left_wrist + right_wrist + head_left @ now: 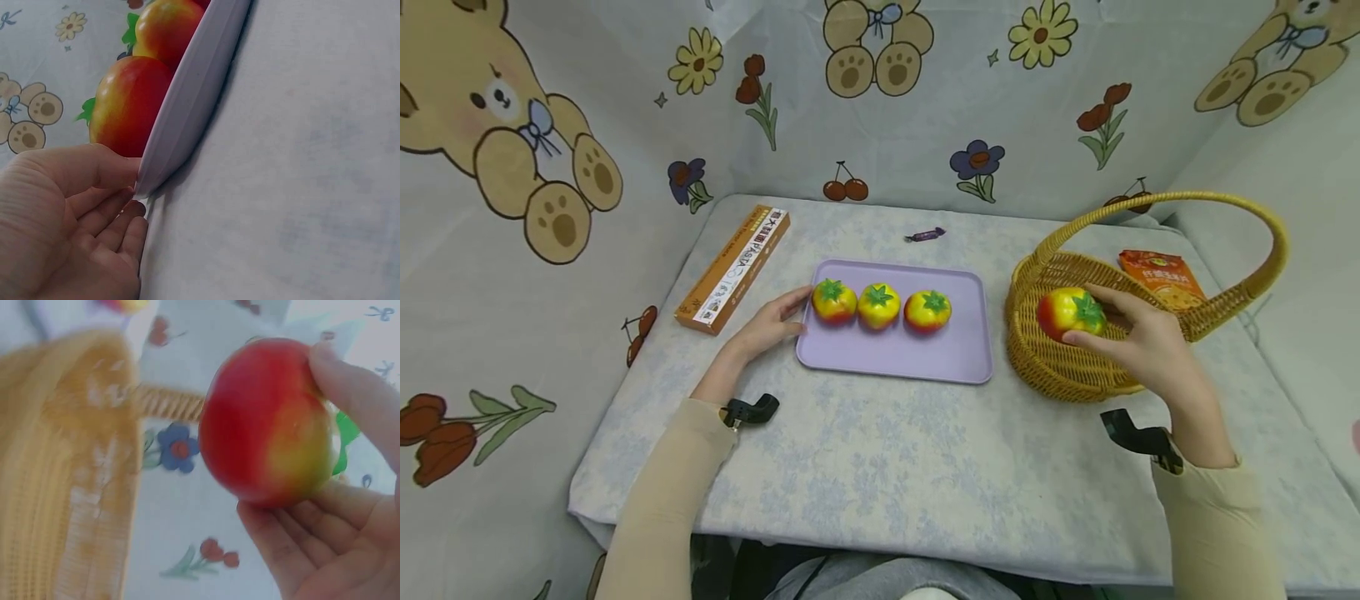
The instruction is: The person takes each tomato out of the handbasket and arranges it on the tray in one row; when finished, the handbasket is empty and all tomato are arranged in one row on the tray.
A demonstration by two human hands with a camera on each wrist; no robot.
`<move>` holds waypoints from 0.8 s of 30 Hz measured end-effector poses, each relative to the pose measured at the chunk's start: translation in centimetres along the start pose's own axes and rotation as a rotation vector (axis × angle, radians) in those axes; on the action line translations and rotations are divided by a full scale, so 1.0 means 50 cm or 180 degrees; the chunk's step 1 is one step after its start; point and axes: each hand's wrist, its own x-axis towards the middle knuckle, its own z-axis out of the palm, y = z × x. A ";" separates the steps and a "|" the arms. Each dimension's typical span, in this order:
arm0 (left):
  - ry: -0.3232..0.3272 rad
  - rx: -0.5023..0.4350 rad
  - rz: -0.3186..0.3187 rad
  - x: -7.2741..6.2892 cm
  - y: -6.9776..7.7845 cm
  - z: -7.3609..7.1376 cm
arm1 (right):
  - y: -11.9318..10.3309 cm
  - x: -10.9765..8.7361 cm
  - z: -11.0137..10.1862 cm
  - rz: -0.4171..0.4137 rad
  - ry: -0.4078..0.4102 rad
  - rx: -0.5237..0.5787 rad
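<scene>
My right hand [1138, 337] grips a red-and-yellow, tomato-like fruit [1060, 315] with a green leafy cap, thumb on one side and fingers on the other. In the head view the fruit overlaps the inside of a woven basket [1037, 379]; the right wrist view shows the fruit [265, 425] beside the basket's wall [100, 487]. A lilac tray [895, 362] carries three similar fruits [878, 307] in a row. My left hand [767, 325] rests at the tray's left edge, its thumb [112, 172] touching the rim and its fingers loosely extended alongside.
An orange-brown pasta box [733, 271] lies left of the tray. Behind the tray is a small purple wrapped candy [925, 235]. The basket's tall arched handle [1273, 242] rises at the right, with an orange snack packet [1165, 275] behind it.
</scene>
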 end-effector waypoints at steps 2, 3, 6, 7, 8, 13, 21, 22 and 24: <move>0.0021 0.0038 0.0005 0.007 -0.016 -0.004 | -0.016 0.003 0.011 -0.0046 0.0059 0.0068; 0.0036 0.0054 0.0008 0.010 -0.023 -0.006 | -0.023 0.006 0.019 -0.0071 0.0092 0.0089; 0.0070 0.0101 0.0033 0.020 -0.047 -0.011 | -0.041 0.020 0.048 -0.0147 0.0180 0.0141; 0.0078 0.0104 0.0036 0.020 -0.047 -0.010 | -0.047 0.025 0.060 -0.0135 0.0201 0.0170; 0.0073 0.0105 0.0049 0.019 -0.048 -0.009 | -0.054 0.029 0.073 -0.0111 0.0229 0.0193; 0.0060 0.0109 0.0025 0.015 -0.048 -0.003 | -0.079 0.047 0.145 0.0145 0.0384 0.0400; 0.0023 -0.0006 0.0004 0.006 -0.019 0.001 | -0.096 0.073 0.233 0.0276 0.0940 0.0126; 0.0024 -0.0023 0.0002 0.004 -0.014 0.000 | -0.097 0.077 0.242 0.0289 0.1004 0.0054; 0.0026 -0.0017 0.0010 0.005 -0.014 -0.002 | -0.099 0.083 0.256 0.0314 0.1086 -0.0052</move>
